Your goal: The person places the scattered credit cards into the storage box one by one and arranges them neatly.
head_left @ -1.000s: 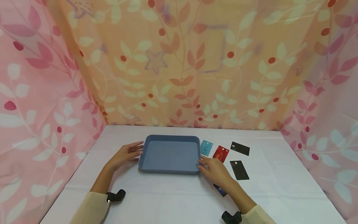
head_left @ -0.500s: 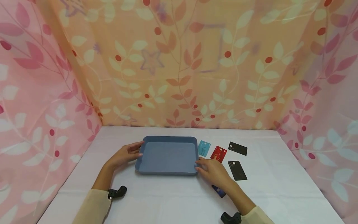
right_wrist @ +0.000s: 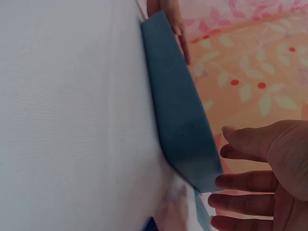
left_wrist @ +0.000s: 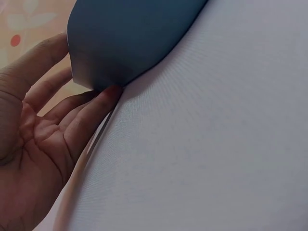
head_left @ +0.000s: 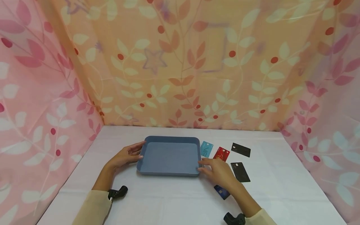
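Observation:
A shallow blue-grey tray (head_left: 170, 157) with rounded corners lies on the white-covered table. My left hand (head_left: 123, 159) is at its left side, fingers extended and fingertips against the outer wall. In the left wrist view, a fingertip of the left hand (left_wrist: 62, 115) meets the tray's lower edge (left_wrist: 125, 43). At the tray's right side is my right hand (head_left: 220, 175), its fingers extended towards the rim. The right wrist view shows that hand (right_wrist: 269, 178) with fingers spread at the tray's corner (right_wrist: 187, 125).
Right of the tray lie a light-blue card (head_left: 206, 149), a red card (head_left: 222, 153) and two black cards, one farther back (head_left: 241, 150) and one nearer (head_left: 240, 172). A dark-blue card (head_left: 222, 192) is partly under the right wrist. Patterned curtains (head_left: 180, 62) enclose the table.
The tray has shifted slightly left relative to the cards, and the left fingers have come closer onto its side. The dark-blue card shows a little more beside the right wrist.

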Demonstrator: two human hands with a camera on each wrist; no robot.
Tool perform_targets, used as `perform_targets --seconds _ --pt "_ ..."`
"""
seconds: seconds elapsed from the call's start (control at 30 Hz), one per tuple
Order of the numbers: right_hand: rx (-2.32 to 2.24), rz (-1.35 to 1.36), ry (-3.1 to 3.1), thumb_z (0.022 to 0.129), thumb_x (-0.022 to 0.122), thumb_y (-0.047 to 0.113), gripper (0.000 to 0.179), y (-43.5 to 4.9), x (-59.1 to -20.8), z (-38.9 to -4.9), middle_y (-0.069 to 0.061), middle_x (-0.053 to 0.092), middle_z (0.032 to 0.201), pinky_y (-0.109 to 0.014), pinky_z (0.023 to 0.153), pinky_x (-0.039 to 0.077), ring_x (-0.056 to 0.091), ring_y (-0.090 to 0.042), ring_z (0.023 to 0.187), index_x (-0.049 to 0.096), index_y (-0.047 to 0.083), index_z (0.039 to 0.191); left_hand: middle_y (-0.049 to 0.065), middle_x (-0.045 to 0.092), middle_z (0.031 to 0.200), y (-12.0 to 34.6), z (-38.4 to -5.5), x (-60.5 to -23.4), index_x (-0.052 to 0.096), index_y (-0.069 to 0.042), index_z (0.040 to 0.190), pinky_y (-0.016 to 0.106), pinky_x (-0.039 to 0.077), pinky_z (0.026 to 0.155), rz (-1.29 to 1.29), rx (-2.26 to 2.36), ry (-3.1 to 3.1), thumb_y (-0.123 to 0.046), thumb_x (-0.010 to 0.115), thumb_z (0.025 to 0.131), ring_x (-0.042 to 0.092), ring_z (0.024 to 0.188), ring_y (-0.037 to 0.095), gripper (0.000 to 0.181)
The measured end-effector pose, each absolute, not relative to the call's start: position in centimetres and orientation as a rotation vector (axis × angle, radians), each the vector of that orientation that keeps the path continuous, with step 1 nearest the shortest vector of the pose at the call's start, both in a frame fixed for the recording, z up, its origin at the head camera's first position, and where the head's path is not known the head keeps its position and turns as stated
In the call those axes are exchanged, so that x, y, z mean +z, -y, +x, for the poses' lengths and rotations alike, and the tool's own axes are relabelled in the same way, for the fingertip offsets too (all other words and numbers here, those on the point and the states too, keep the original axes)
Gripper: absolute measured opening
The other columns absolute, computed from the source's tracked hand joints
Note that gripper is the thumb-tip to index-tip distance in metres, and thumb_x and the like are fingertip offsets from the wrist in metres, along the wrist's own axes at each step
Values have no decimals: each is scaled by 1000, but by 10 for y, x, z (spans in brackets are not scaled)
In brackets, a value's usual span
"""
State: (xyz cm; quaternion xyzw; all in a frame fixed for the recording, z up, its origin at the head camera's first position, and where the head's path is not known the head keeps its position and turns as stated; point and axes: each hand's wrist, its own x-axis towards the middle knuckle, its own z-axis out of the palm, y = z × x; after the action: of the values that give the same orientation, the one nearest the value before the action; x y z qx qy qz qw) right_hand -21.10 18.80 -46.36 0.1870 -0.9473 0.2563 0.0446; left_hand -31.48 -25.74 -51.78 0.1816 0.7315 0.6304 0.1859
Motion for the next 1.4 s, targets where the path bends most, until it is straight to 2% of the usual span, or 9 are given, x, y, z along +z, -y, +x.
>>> perform_targets --seconds 0.17,0.37,0.5,0.6,0.77,1.13,1.4 --pt "771 489 2919 90 78 32 37 -204 -451 -209 -3 75 118 -51 83 59 71 -28 108 75 17 124 15 25 166 254 -313 -518 34 -12 159 25 46 103 508 1802 -2045 -8 76 92 25 150 37 79" --pt "748 394 2944 89 78 33 45 -231 -431 -213 -12 74 116 -50 77 59 68 -32 99 71 14 130 16 24 166 255 -313 -519 32 -10 160 25 46 103 519 1821 -2033 -5 75 91 25 150 38 81" --pt "774 333 2944 87 81 29 51 -250 -422 -217 -18 72 116 -49 74 60 68 -37 100 69 7 131 17 25 165 257 -316 -517 32 -10 160 27 48 102 515 1828 -2031 -5 75 91 26 150 38 81" --pt "790 308 2950 86 82 26 52 -265 -420 -220 -21 70 120 -55 77 59 68 -41 106 68 3 130 16 26 165 258 -315 -514 33 -12 160 28 48 102 499 1822 -2041 -7 77 90 28 150 37 82" --pt "772 268 3010 83 84 26 55 -287 -421 -225 -22 70 119 -56 78 58 67 -40 105 67 2 129 15 27 165 258 -315 -513 34 -13 159 28 47 103 483 1825 -2034 -7 78 89 28 150 36 83" --pt "621 8 3295 68 94 34 70 -310 -433 -226 -20 68 100 -53 72 56 63 -31 85 62 -6 116 15 27 165 257 -312 -516 34 -15 159 31 47 104 451 1810 -2043 -9 77 90 29 150 36 82" --pt "495 -83 3378 67 94 37 66 -308 -436 -222 -16 66 87 -48 66 56 59 -28 76 62 -9 101 15 28 165 255 -312 -515 35 -15 159 32 48 103 435 1817 -2038 -8 77 90 30 149 35 82"
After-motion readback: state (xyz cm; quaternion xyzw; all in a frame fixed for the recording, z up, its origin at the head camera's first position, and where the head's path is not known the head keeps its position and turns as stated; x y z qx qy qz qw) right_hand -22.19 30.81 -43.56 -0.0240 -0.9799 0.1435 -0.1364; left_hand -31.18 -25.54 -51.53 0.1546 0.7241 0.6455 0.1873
